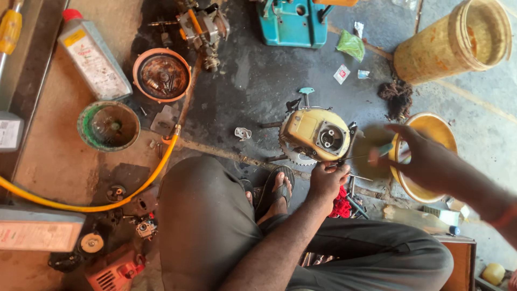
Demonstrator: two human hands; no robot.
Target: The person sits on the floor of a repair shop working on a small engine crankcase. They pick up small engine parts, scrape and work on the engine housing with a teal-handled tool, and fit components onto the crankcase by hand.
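A yellow small-engine housing [311, 134] with a toothed wheel under it lies on the dark concrete floor in front of my sandalled foot [277, 188]. My left hand [327, 180] is closed on the housing's near right edge. My right hand [423, 156], blurred, grips a screwdriver [385, 151] with a teal handle. Its thin shaft points left toward the housing's right side, and the tip sits just above my left hand. A yellow bowl [433, 123] lies under my right hand.
A yellow bucket [458, 46] lies on its side at the far right. A teal machine body [293, 24] stands at the back. On the left are an oil bottle [94, 56], an orange-rimmed tray [161, 75], a green tub [107, 126], a yellow hose [107, 199] and a red cover [116, 269].
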